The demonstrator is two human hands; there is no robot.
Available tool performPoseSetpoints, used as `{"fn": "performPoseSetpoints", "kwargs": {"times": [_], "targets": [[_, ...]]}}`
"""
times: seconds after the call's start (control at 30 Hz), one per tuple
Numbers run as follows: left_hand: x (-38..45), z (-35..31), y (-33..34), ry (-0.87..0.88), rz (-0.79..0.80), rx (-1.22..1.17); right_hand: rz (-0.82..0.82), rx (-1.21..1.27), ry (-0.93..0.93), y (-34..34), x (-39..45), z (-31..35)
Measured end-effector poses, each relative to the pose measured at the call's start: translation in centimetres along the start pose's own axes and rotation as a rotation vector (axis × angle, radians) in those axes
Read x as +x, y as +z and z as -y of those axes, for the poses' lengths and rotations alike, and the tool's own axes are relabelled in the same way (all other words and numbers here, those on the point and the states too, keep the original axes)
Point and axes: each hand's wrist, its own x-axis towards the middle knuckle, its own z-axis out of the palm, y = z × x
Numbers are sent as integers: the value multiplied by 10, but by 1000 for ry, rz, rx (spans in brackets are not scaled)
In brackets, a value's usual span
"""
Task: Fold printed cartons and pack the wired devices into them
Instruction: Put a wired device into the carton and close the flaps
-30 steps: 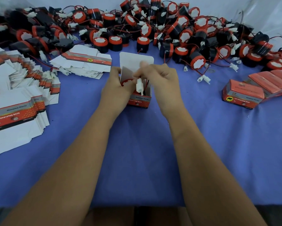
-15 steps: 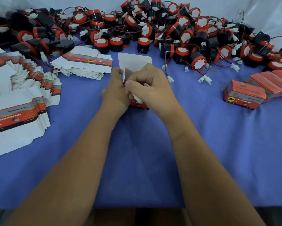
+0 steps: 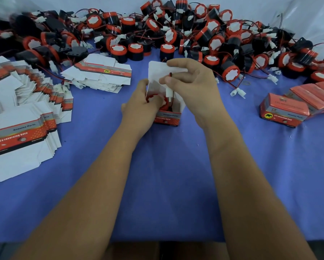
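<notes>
At mid-table, on the blue cloth, a carton stands upright with its top open, its white lid flap raised at the back. The left hand wraps round the carton's left side, fingers curled over the rim, seemingly to keep the mouth wide and the box from tipping. A device already sits inside, its red rim showing at the opening. The right hand hovers over the mouth, thumb and forefinger pinching the red-and-black wire, from which a white plug dangles straight down into the carton. Holding the wire high probably lets the lead coil in beside the device, so that nothing snags the lid; tucking it in looks like the step in hand, with closing the flap to follow.

Along the far edge a heap of unpacked devices waits, wires tangled together. Flat cartons lie fanned out at left, with a smaller stack just behind them. Closed boxes sit at right, well apart from the hands; what is in them is hidden.
</notes>
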Motion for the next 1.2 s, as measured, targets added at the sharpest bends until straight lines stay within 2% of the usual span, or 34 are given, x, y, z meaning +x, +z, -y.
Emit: {"fn": "performPoseSetpoints", "kwargs": {"times": [0.07,0.2,0.5,0.6,0.87,0.93,1.03,1.2], "targets": [[-2,-1,0,-2,6,-17,-43,-79,0,4,-4,-2],[-2,-3,0,-3,-26,-64,-121,-454,-92,7,-5,-12],[-1,0,-1,6,-94,-135,-159,-779,-368,6,-20,-33],[-3,-2,0,-29,-101,-201,-144,-752,-408,6,-22,-36],[3,-1,1,5,-82,-164,-48,-634,-423,8,-23,-38],[5,1,1,-7,-89,-199,-82,-454,-345,9,-24,-36],[8,3,1,-16,-110,-214,-220,-156,-170,8,-22,-32],[11,8,1,34,-131,-161,-263,27,-58,4,-19,-35]]}}
